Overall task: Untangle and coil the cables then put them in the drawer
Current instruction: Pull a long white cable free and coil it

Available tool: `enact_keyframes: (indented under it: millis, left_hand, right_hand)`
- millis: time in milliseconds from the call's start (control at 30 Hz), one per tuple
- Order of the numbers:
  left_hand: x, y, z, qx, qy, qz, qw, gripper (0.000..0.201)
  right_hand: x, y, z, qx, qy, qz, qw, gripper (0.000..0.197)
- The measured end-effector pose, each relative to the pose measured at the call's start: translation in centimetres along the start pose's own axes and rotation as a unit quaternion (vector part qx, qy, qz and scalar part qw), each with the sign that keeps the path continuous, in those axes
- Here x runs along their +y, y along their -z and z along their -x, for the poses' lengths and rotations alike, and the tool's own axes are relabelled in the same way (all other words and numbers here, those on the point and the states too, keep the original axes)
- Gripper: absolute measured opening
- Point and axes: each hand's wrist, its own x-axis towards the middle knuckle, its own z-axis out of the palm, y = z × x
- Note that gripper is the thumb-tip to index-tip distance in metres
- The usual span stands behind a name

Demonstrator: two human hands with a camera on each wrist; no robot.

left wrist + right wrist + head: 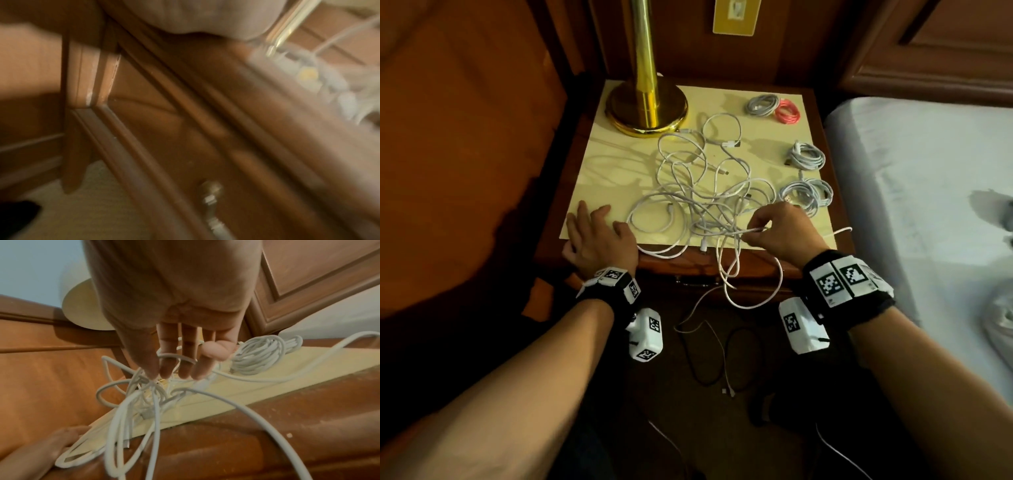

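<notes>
A tangle of white cables lies on the yellow mat of the wooden nightstand, and loops of it hang over the front edge before the closed drawer. My right hand pinches one white strand at the tangle's near right; the right wrist view shows the right hand with thumb and forefinger meeting on the cables. My left hand rests flat on the mat's front left corner, holding nothing. The blurred left wrist view shows the drawer handle.
Coiled cables sit along the mat's right side: a grey coil, a red coil and two white coils. A brass lamp base stands back left. A bed is at right. Loose cables lie on the floor.
</notes>
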Motion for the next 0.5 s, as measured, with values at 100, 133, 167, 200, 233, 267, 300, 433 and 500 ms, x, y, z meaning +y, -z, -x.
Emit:
enact_keyframes:
  millis: [100,133,167,200,233,267,300,433,500]
  left_hand:
    - [0.4,0.9,-1.0,-0.066,0.040,0.030,0.997,0.041]
    - [0.9,1.6,-1.5,-0.095,0.068,0.062,0.991,0.042]
    - [1.6,2.2,-2.1,-0.108,0.106,0.119,0.981,0.042]
    - [2.6,3.2,-2.4,-0.095,0.140,0.190,0.967,0.042]
    - [3.9,4.1,-2.3,-0.065,0.155,0.259,0.951,0.040]
    - [5.4,5.2,-2.0,-0.029,0.134,0.316,0.939,0.039]
    - [7.1,6.4,-1.4,-0.004,0.082,0.357,0.930,0.038]
    - [13.2,10.6,1.0,-0.117,-0.139,0.431,0.884,0.030]
    - [15.4,11.8,1.8,-0.250,-0.218,0.419,0.845,0.043]
  right_hand:
    - [-0.9,1.6,0.2,0.054,0.034,-0.040,0.997,0.018]
    - [-1.3,2.4,0.4,0.072,0.042,-0.066,0.994,0.018]
    - [-1.7,3.3,0.4,0.088,0.046,-0.092,0.991,0.018]
    - [-2.2,4.3,0.4,0.106,0.051,-0.119,0.986,0.019]
    - [-2.7,5.2,0.3,0.127,0.053,-0.143,0.980,0.021]
    - [-3.2,6.2,0.1,0.153,0.058,-0.156,0.974,0.023]
    - [-3.9,7.2,-0.1,0.180,0.067,-0.158,0.969,0.024]
    - [-6.8,11.0,-0.3,0.267,0.092,-0.145,0.948,0.017]
    - [-8.3,12.9,0.1,0.301,0.104,-0.138,0.938,0.016]
